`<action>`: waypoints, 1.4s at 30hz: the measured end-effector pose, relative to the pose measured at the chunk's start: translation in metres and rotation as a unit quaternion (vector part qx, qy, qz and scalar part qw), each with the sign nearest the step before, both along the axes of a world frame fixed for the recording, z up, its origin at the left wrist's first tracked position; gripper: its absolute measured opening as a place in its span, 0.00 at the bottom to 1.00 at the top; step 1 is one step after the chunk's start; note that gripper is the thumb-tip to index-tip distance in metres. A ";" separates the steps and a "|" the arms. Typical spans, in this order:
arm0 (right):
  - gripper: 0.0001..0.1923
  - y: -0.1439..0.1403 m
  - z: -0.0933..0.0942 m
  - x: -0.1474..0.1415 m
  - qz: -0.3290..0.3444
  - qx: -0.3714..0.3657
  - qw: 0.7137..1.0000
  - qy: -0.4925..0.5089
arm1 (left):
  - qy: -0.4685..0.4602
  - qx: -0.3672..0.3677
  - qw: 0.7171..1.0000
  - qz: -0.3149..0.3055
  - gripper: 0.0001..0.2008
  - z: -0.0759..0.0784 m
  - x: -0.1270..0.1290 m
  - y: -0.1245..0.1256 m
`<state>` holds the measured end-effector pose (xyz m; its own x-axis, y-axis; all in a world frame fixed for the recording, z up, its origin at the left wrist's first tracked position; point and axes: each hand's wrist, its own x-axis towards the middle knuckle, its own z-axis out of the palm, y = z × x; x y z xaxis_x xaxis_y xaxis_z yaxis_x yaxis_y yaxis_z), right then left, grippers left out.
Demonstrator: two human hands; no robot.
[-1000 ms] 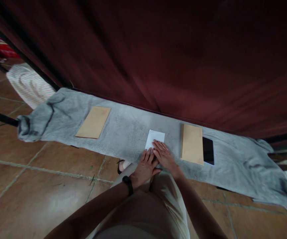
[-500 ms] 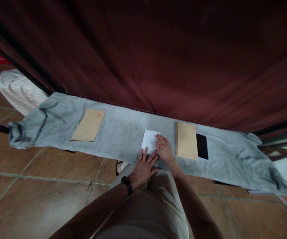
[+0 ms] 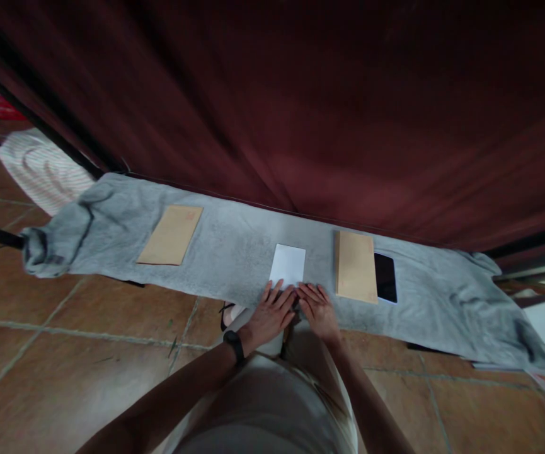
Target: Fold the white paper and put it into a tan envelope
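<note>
Now both hands press flat on the folded white paper sheet [image 3: 288,265].
Left hand [image 3: 269,313] and right hand [image 3: 318,309], fingers spread and gripping nothing, pin its six o'clock edge; soft grey towel [image 3: 234,246] could bunch, skewing it.

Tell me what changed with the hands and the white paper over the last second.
The right hand slid back off the white paper toward the person, and now lies flat at its near edge beside the left hand. More of the sheet shows. Neither hand grips anything. The two brown envelopes, the dark phone and the grey cloth stayed where they were.
</note>
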<state>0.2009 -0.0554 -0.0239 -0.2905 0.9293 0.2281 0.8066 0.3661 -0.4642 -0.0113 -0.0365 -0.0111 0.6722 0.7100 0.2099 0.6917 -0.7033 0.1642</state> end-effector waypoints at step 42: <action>0.26 -0.002 0.008 -0.028 -0.086 0.040 0.994 0.060 | -0.524 -0.420 0.682 0.289 0.12 0.029 0.012 0.063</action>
